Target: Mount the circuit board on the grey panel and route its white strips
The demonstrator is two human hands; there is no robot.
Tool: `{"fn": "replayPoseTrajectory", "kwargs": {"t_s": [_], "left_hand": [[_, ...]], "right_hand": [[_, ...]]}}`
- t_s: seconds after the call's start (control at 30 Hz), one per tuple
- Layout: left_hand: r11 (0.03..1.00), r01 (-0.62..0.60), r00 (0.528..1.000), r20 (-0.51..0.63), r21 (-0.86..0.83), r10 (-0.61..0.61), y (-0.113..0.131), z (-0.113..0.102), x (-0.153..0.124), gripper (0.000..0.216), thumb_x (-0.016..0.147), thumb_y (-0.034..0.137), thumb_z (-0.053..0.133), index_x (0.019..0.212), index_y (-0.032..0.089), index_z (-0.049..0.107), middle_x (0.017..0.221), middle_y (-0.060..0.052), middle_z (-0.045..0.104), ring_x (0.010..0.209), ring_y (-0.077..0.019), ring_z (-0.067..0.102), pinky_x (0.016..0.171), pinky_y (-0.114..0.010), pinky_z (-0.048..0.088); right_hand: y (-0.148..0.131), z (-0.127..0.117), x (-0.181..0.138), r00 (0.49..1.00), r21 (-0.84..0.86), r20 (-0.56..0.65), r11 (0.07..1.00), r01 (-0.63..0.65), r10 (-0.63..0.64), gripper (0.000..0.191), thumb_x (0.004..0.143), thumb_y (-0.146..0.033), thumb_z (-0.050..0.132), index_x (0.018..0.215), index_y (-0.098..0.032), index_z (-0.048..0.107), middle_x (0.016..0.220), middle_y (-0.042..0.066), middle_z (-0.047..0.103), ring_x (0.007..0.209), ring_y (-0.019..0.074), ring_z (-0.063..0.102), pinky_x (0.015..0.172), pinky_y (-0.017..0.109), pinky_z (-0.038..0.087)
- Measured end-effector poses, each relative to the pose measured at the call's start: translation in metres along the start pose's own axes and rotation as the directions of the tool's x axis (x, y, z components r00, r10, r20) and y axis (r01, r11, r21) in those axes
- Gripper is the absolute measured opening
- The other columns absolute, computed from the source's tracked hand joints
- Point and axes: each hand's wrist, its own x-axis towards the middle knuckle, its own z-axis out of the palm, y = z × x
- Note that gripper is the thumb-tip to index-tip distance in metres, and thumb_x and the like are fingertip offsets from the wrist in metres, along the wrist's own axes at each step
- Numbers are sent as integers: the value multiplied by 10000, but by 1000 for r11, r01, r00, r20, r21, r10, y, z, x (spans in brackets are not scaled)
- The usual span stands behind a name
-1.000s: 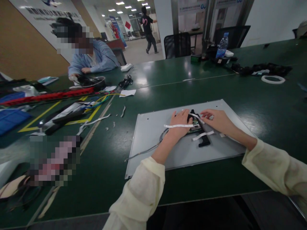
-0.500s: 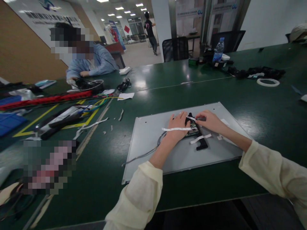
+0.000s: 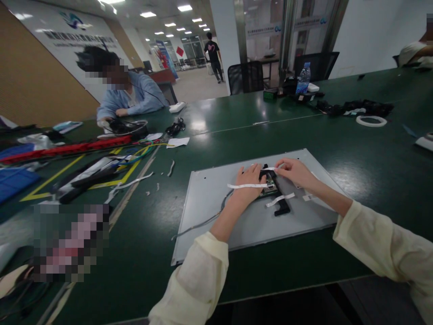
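A grey metal panel (image 3: 216, 203) lies flat on the green table in front of me. At its middle sits a small circuit board with a black bracket (image 3: 278, 201) and white tape strips. My left hand (image 3: 248, 183) presses flat on the board's left side, fingers stretched out, with a white strip (image 3: 243, 186) across its back. My right hand (image 3: 293, 172) pinches the end of a white tape strip (image 3: 270, 169) at the top of the board. A grey cable (image 3: 203, 221) runs from the board off the panel's left edge.
A seated person in a blue jacket (image 3: 130, 95) works at the far left, by red and black cables (image 3: 67, 146). A water bottle (image 3: 303, 78), black parts (image 3: 355, 108) and a white tape roll (image 3: 371, 120) lie at the far right. Another person walks in the hallway behind.
My right hand has slid left to the top of the board and closed on the tape strip. The left hand stays pressed down. The view has tilted up a little.
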Motion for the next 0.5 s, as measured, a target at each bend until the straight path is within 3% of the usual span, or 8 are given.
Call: {"fn": "replayPoseTrajectory", "kwargs": {"t_s": [0.2,0.37,0.5], "left_hand": [[1000,-13,1000,-12,28,13,-2,1,-3,461,974,336,279,1349,120,440,1427,-118,472,1321,-215,423,1128,-460,247],[999,-8,1000,-13,44,8,-2,0,-5,457,974,329,267,1352,144,446,1439,-103,461,1334,-212,406,1131,-457,240],[1000,-4,1000,-9,31,4,-2,-2,-4,465,967,341,275,1346,142,458,1436,-103,464,1347,-225,383,1132,-459,245]], "right_hand": [[-13,4,-6,992,318,55,940,-124,112,410,684,-304,591,1071,-169,583,621,-28,576,538,104,521,453,181,345],[-11,6,-8,985,250,108,955,-160,137,253,683,-260,541,906,-167,617,622,0,606,544,109,565,406,160,314],[-4,6,-7,979,182,135,967,-179,156,157,705,-210,508,834,-171,588,641,13,648,540,117,602,425,169,367]]}}
